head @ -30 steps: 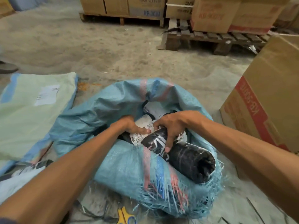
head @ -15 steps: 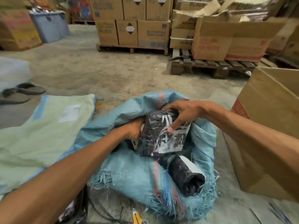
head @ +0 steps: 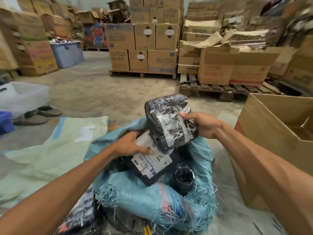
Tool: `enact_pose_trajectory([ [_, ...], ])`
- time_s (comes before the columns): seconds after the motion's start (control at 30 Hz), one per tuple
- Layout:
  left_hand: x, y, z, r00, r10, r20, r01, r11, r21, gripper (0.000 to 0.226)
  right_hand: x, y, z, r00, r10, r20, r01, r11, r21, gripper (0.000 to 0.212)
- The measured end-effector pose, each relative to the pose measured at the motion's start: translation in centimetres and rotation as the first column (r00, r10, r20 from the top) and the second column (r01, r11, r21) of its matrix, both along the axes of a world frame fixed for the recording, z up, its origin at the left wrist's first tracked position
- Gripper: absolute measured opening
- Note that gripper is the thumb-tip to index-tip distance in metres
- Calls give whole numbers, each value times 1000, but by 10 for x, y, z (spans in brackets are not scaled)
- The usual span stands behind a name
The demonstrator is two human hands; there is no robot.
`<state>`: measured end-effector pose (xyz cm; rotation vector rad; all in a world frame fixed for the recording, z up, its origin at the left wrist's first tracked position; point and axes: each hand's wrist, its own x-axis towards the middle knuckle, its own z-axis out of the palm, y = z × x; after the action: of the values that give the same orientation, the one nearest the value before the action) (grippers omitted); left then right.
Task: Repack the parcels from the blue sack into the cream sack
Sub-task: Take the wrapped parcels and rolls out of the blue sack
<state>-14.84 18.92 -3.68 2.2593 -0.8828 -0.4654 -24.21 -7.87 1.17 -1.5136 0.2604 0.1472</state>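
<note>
Grips a black tape-wrapped parcel [head: 169, 122] in the right hand [head: 201, 125], fingers curled round its right side, up above the mouth of the blue sack [head: 144, 200]. Holds with the left hand [head: 130, 145], thumb on the label, the upper edge of a flat labelled parcel [head: 152, 164] tilted in that mouth, beside a round black parcel [head: 183, 180]. Shows the cream sack [head: 50, 150] flat on the floor [head: 101, 92] just left of the blue sack, and an open cardboard box [head: 271, 133] on the right.
</note>
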Motion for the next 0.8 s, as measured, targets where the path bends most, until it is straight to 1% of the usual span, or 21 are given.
enact_pose_trajectory([
  [0.07,-12,13,9,995,73,-62,-77,995,-61,48,3,10,-2,998,-58,18,57,995,79,38],
  [0.13,-25,28,22,972,177,-156,-201,967,-155,36,6,20,-5,991,-129,37,122,979,162,45],
  [0.23,-40,58,49,905,283,-317,-373,886,-275,30,13,38,-3,971,-228,76,196,933,302,49],
  [0.3,-45,81,66,874,333,-355,-453,824,-342,30,18,53,3,956,-279,91,231,907,353,52],
  [0.37,-47,115,80,837,387,-386,-532,740,-412,29,25,77,9,953,-286,99,229,894,386,54],
  [0.4,-47,132,83,813,416,-408,-574,694,-435,29,28,89,13,954,-281,108,219,894,392,55],
  [0.47,-50,172,89,745,472,-472,-666,567,-485,31,35,120,18,965,-243,101,194,915,354,61],
  [0.5,-52,190,89,712,486,-506,-702,504,-504,32,37,136,19,971,-221,89,180,926,333,58],
  [0.53,-56,214,89,677,511,-530,-736,442,-513,32,40,159,18,979,-187,76,154,935,319,51],
  [0.57,-57,225,89,657,523,-543,-753,419,-508,33,41,170,15,983,-171,71,139,936,324,45],
  [0.6,-62,248,87,625,549,-555,-777,377,-503,33,44,193,11,990,-133,54,110,945,310,43],
  [0.7,-80,299,71,547,592,-592,-828,277,-488,34,40,255,-10,996,-87,-34,93,969,227,44],
  [0.8,-96,337,43,464,621,-632,-880,238,-411,36,26,304,-41,989,-56,-136,74,989,131,44],
])
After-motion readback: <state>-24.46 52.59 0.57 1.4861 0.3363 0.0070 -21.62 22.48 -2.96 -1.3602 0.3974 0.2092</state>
